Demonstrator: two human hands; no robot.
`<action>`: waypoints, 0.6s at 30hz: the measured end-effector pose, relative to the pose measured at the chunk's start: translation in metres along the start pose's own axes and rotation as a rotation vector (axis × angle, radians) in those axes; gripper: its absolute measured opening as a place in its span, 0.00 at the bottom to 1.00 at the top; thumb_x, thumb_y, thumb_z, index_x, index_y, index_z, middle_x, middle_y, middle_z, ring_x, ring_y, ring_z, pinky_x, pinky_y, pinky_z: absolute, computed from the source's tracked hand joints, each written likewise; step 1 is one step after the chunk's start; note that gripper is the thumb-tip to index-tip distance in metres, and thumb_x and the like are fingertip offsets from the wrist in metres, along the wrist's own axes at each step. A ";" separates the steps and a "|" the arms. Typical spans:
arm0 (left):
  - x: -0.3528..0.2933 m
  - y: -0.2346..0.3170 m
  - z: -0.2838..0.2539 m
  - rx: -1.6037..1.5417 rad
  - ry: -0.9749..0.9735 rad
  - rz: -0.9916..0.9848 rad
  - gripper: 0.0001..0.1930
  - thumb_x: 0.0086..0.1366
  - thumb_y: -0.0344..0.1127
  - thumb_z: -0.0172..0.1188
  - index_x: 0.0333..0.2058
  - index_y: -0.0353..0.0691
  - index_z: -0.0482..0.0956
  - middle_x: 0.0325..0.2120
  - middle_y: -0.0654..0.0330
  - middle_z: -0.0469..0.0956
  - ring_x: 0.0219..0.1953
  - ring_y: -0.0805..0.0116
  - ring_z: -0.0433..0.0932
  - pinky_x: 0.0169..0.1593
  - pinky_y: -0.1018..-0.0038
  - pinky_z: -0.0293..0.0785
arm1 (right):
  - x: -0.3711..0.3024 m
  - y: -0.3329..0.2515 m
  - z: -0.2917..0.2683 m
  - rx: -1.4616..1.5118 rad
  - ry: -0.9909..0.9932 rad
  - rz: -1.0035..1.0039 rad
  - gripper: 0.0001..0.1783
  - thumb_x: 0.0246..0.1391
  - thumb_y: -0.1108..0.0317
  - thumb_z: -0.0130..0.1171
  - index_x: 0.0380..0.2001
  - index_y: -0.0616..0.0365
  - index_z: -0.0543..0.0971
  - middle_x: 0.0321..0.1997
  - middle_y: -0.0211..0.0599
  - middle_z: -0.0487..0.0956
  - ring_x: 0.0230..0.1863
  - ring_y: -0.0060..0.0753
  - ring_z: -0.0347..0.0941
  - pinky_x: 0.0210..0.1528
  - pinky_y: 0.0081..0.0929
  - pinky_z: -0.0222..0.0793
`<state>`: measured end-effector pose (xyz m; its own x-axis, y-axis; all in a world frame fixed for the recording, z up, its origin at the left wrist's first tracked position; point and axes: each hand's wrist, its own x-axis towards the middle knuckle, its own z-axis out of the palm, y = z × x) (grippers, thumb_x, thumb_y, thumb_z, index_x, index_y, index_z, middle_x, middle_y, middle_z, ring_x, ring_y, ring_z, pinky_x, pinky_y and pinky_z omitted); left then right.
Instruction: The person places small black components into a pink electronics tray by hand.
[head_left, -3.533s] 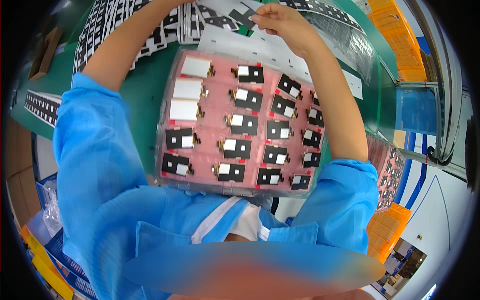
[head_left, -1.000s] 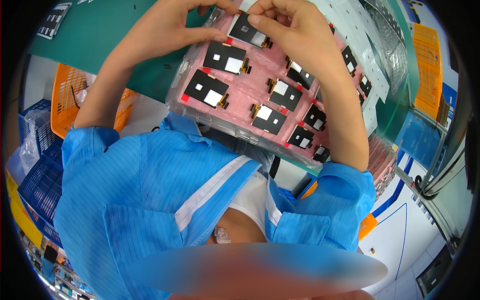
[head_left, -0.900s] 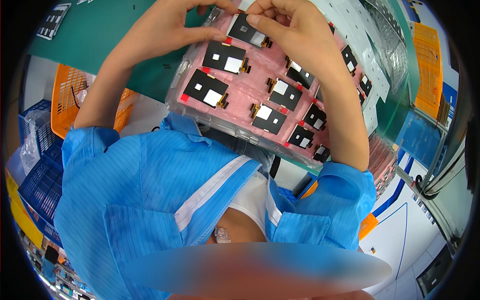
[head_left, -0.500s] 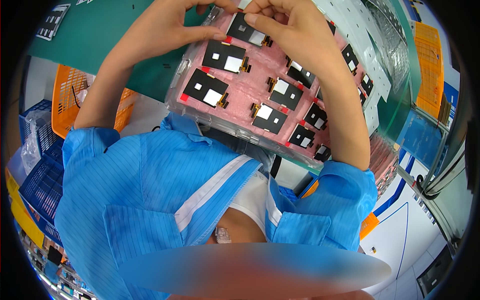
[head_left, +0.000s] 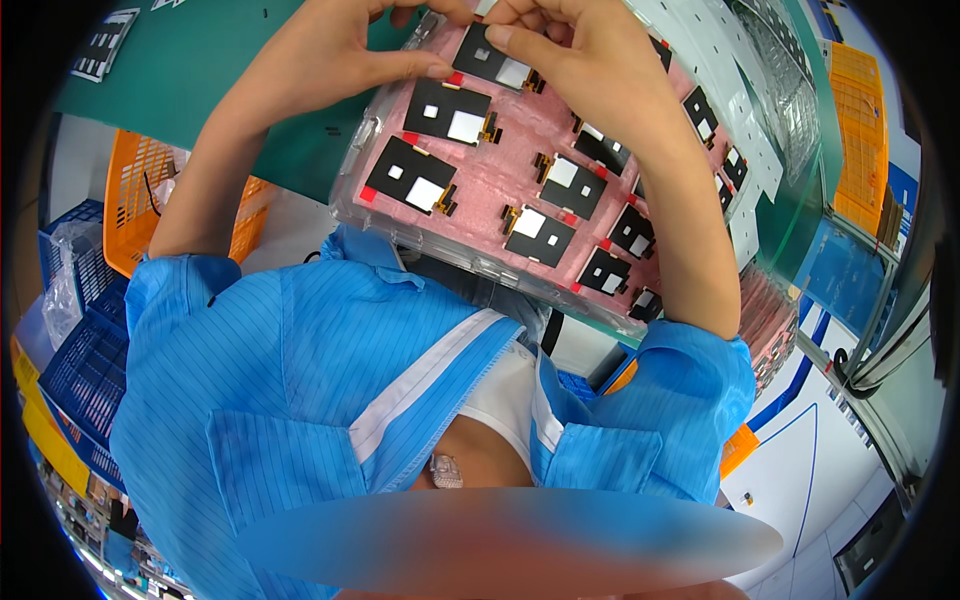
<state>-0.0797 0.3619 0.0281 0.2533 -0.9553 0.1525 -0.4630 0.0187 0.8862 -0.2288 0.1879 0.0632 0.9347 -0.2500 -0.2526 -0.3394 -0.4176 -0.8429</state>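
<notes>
Under my hands is a clear plastic tray (head_left: 345,190) lined with pink foam (head_left: 480,190). Rows of flat black panels with white patches, brown flex tails and red tabs lie on it. My left hand (head_left: 345,55) rests at the upper left panel (head_left: 485,60), its thumb and forefinger spread apart at the panel's left side. Over the same panel's top edge, my right hand (head_left: 565,45) has thumb and forefinger pinched together. A small white bit (head_left: 486,7) shows between the two hands. What the pinch holds is hidden. Another black panel (head_left: 448,112) lies just below.
The tray sits on a green table (head_left: 220,60). White perforated sheets (head_left: 745,110) and clear plastic wrap (head_left: 780,90) lie to its right. An orange basket (head_left: 125,200) and blue baskets (head_left: 90,370) stand at left. Another orange basket (head_left: 858,130) is at far right.
Almost nothing differs. My right thumb and fingers have shifted very slightly at the panel's top edge; my left hand stays in place.
</notes>
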 end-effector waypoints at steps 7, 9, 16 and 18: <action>0.000 0.001 0.001 -0.017 -0.001 -0.028 0.20 0.53 0.32 0.78 0.45 0.37 0.85 0.41 0.60 0.75 0.41 0.68 0.73 0.43 0.73 0.69 | -0.004 -0.004 0.001 -0.046 0.051 -0.078 0.03 0.58 0.79 0.63 0.35 0.68 0.80 0.26 0.37 0.80 0.29 0.23 0.74 0.34 0.24 0.70; 0.003 0.001 0.002 -0.022 -0.002 -0.018 0.20 0.53 0.32 0.78 0.45 0.37 0.85 0.41 0.60 0.75 0.40 0.68 0.73 0.43 0.73 0.69 | -0.007 0.001 0.002 -0.097 0.105 -0.124 0.04 0.56 0.79 0.64 0.34 0.68 0.80 0.26 0.39 0.81 0.28 0.27 0.76 0.34 0.26 0.71; 0.003 0.000 -0.001 -0.019 -0.013 0.017 0.20 0.53 0.31 0.77 0.45 0.37 0.84 0.41 0.58 0.76 0.40 0.66 0.74 0.43 0.73 0.70 | -0.011 -0.001 0.015 -0.439 0.291 -0.372 0.06 0.47 0.76 0.67 0.30 0.62 0.79 0.27 0.44 0.81 0.32 0.50 0.78 0.39 0.40 0.72; 0.005 0.000 0.001 -0.016 -0.010 0.022 0.19 0.53 0.31 0.77 0.44 0.36 0.84 0.41 0.58 0.76 0.40 0.66 0.74 0.43 0.72 0.71 | -0.013 -0.005 0.015 -0.506 0.317 -0.389 0.06 0.47 0.76 0.67 0.30 0.61 0.79 0.27 0.42 0.82 0.32 0.51 0.77 0.40 0.41 0.71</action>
<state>-0.0789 0.3569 0.0286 0.2350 -0.9574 0.1677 -0.4549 0.0441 0.8895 -0.2382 0.2068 0.0632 0.9486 -0.2099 0.2369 -0.0660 -0.8632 -0.5005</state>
